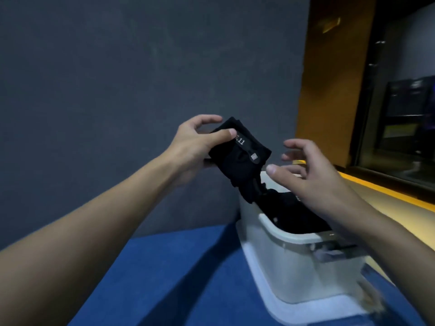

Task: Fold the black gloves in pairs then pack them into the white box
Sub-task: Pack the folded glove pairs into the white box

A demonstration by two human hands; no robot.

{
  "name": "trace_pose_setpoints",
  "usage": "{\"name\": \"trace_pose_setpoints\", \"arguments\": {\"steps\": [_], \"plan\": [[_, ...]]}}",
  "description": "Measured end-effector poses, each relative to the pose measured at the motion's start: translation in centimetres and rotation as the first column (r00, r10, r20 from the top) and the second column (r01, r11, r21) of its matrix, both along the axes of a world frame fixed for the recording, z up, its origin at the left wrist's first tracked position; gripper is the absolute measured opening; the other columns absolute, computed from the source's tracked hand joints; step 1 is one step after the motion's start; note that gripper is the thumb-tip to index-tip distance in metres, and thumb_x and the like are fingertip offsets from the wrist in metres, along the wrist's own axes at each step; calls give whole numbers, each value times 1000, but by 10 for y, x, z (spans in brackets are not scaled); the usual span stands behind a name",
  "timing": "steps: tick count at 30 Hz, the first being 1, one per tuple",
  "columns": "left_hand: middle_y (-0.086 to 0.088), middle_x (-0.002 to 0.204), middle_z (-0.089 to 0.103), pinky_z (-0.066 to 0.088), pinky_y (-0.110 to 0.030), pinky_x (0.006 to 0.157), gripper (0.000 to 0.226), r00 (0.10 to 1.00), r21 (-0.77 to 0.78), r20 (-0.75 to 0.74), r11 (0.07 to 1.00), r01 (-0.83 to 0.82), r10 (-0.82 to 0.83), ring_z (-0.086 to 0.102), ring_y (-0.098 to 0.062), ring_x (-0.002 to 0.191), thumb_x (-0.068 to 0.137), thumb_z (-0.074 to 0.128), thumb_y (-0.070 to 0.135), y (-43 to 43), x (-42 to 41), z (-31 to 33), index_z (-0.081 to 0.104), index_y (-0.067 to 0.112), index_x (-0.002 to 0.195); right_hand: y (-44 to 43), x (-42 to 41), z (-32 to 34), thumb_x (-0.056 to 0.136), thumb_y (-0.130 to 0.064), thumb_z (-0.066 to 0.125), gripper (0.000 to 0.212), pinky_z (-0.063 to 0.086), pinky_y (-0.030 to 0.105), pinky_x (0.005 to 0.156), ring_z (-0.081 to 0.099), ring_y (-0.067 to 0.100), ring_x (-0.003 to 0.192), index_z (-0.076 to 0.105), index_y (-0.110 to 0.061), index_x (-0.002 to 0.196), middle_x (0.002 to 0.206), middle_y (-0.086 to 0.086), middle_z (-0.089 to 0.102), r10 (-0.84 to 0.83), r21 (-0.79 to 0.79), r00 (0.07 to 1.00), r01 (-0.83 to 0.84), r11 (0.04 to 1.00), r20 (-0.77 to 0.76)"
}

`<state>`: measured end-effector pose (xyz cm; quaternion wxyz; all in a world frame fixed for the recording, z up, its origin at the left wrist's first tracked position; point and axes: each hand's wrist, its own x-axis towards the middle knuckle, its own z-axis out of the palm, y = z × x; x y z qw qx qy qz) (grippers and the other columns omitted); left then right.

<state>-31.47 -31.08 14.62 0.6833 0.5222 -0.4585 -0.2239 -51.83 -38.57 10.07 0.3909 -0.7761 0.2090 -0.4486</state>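
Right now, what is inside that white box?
Black gloves lie piled inside the white box. The right hand and forearm cover part of the opening, and the walls hide the bottom, so their number cannot be told. The left hand holds a folded pair outside.

I've got a blue tabletop (179, 278) below, a grey wall (117, 67) behind, and an orange pillar (329, 95) on the right.
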Motion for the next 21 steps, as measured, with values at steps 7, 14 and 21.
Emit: {"name": "trace_pose_setpoints", "arguments": {"steps": [7,14,21], "plan": [[-6,89,73,59,-36,64,42,989,145,-27,979,145,-142,70,-19,71,82,80,15,-92,-44,5,62,17,120,-36,-66,-21,85,-52,56,48,42,45,100,53,11,112,43,-37,128,117,-13,54,-413,-261,856,341,903,-312],[-8,103,73,59,-40,68,36,969,369,19,902,222,-246,71,-21,92,81,81,13,-165,-46,-32,64,16,113,-47,-83,-31,85,-62,48,48,50,40,90,54,13,109,40,-48,130,126,-15,51,-360,-170,792,318,933,-493],[-6,88,71,51,-24,63,22,800,431,540,902,2,-260,66,-14,73,82,81,23,-192,-46,-52,67,14,96,-54,-81,-41,84,-61,48,44,47,31,87,53,5,102,43,-51,127,124,-17,50,-398,-179,798,356,917,-452]]}}
